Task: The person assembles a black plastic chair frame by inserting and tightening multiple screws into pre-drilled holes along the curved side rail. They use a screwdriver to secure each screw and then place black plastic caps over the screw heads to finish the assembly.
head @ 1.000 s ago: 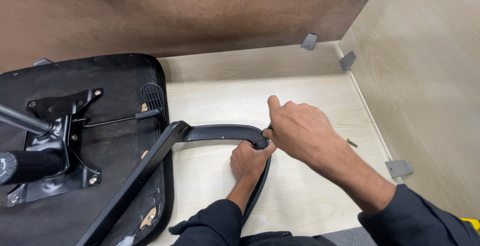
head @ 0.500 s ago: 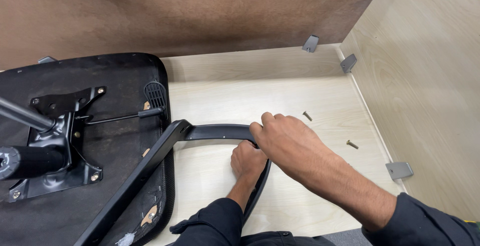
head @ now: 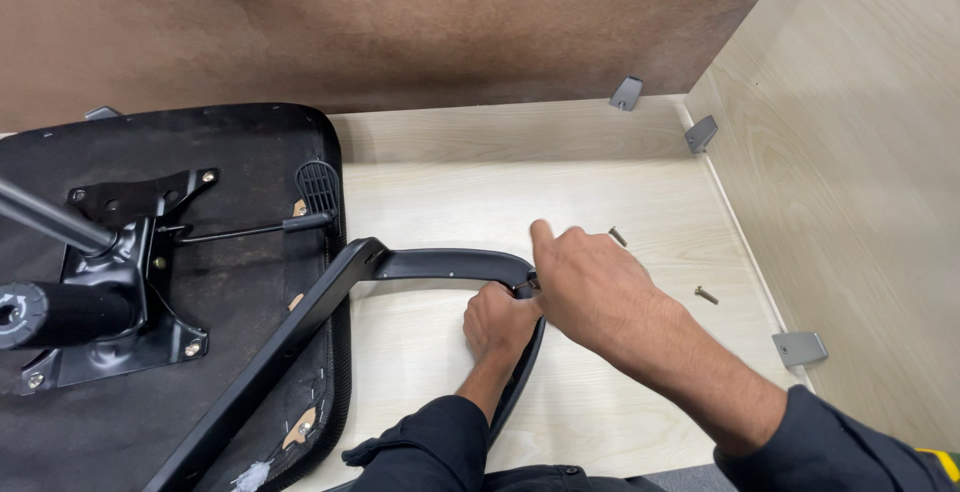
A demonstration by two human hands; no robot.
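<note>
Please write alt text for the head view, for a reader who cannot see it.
Both hands, left and right, grip a black armrest beside an upturned chair seat on a pale table. Two loose screws lie near the right hand.

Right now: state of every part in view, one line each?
Office chair seat: upside down on the tabletop, underside up.
Mounting plate: screwed to the seat underside.
Armrest: black, lying across the seat edge, held.
Left hand: gripping the armrest from below.
Right hand: on the armrest bend, index finger extended.
Two screws: loose on the tabletop.
</note>
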